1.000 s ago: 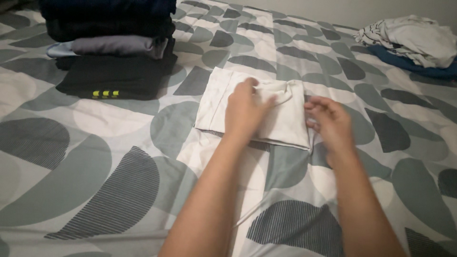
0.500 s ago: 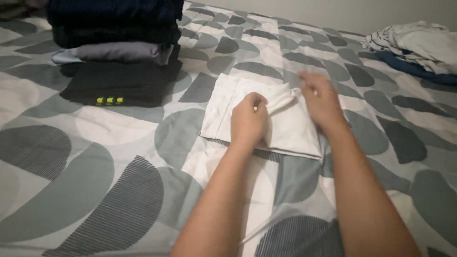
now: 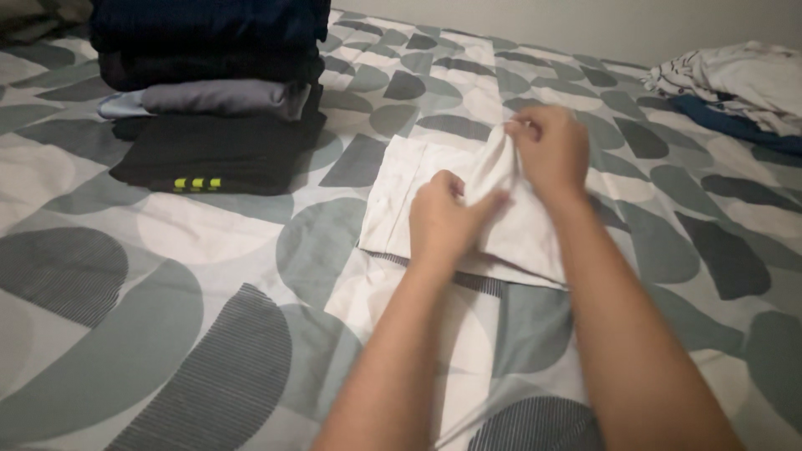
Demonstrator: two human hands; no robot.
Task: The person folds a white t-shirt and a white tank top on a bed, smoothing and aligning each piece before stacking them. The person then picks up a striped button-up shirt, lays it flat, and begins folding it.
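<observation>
A folded white garment (image 3: 401, 194) lies flat on the patterned bedspread (image 3: 167, 276) in the middle of the view. My left hand (image 3: 443, 219) presses down on its middle and pinches a fold of the cloth. My right hand (image 3: 547, 149) grips the garment's far right corner and lifts that flap off the bed, over toward the left hand.
A stack of folded dark and grey clothes (image 3: 209, 92) stands at the back left. A loose heap of white and blue clothes (image 3: 735, 83) lies at the back right near the wall. The grey and white bedspread stretches all around.
My right hand moved from the garment's right edge up to its far corner, took hold and raised the flap. My left hand slid slightly toward me and stays on the cloth.
</observation>
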